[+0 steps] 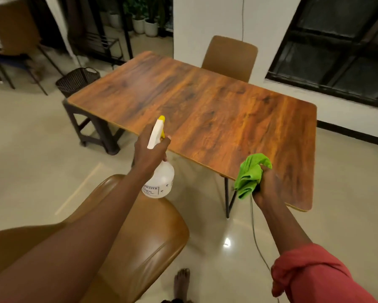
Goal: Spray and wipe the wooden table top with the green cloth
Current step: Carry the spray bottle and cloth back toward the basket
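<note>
Head view | left hand (149,150) grips spray bottle (160,182) at frame centre, aimed over table (205,106) | right hand (265,186) clutches green cloth (250,174), lower right | tabletop looks dry; spraying, wiping apparently ahead

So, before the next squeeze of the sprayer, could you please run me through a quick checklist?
1. Spray bottle gripped firmly by the left hand: ok.
2. Nozzle pointing out over the wooden table top: ok.
3. Green cloth bunched and held ready in the right hand: ok.
4. Cloth held out of the spray path, off to the right near the table's near edge: ok.
5. Enough liquid in the bottle: cannot tell.
6. Table top already wet: cannot tell.
</note>
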`<state>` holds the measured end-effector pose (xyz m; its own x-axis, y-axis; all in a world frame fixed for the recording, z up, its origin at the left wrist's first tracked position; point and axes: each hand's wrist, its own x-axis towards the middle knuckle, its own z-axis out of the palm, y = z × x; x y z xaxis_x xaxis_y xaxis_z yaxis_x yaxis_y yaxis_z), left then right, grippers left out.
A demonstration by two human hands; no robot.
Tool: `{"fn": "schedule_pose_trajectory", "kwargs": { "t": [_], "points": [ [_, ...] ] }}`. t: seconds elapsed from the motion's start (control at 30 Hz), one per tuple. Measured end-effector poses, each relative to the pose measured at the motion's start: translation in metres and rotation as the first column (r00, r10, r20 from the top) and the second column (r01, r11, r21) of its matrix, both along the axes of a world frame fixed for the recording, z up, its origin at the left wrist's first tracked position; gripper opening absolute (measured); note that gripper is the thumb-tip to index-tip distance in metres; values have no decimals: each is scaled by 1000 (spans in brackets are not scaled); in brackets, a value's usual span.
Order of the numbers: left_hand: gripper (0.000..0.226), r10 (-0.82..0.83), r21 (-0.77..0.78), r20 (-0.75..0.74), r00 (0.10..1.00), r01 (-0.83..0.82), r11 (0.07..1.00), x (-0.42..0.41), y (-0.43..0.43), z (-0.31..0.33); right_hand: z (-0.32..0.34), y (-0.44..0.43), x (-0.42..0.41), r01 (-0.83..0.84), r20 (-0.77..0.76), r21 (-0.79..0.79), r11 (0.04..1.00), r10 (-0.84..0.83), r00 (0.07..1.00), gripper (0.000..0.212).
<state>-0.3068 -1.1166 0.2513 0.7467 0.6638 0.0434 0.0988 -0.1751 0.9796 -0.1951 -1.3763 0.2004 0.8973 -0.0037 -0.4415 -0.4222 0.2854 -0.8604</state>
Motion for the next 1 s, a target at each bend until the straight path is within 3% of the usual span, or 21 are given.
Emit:
{"fn": "schedule_pose_trajectory", "kwargs": {
  "t": [0.1, 0.23, 0.47, 0.57, 0.67, 0.8, 1.0],
  "points": [
    [13, 84, 40, -2, 996, -84, 996, -29, 15, 10, -2, 30, -12, 29, -2, 91, 995, -28, 1000, 30],
    [13, 119, 77, -60, 991, -114, 990, -66, 33, 9, -18, 57, -59, -4, -96, 146, 989, 18, 995, 16],
    [45, 96, 27, -5, 995, -96, 995, -102, 75, 68, -10, 93, -114, -39, -90, 143, 989, 52, 995, 31],
    [33, 96, 47, 54, 994, -99, 994, -128, 96, 94, 11, 114, -142, -38, -64, 163, 986, 49, 997, 25],
    [40, 97, 19, 90, 991, -99, 995, -163, 127, 108, 25, 146, -169, 28, -10, 184, 983, -27, 1000, 27],
    [37, 56, 30, 77, 995, -59, 998, -227, 167, 86, 14, 188, -236, 93, 7, 227, 969, -97, 995, 23],
    [22, 173, -17, 56, 983, -172, 985, -328, 261, 54, 13, 290, -321, 83, -19, 173, 981, -81, 997, 19]
  ]
}}
